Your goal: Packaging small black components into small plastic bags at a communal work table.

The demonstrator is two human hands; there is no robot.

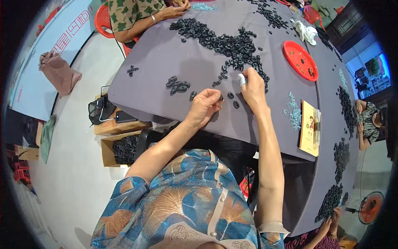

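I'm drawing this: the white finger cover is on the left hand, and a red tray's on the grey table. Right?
Not quite: the head view shows the white finger cover on the right hand, not the left hand. The red tray is on the grey table.

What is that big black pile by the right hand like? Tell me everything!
The black pile is lots of small, rounded pieces, some seeming to have holes. They look like slightly shiny plastic. They lie jumbled in a wide, uneven patch on the gray cloth, with strays around the edges. The right hand is at the near edge; whether it touches a piece, I can't tell.
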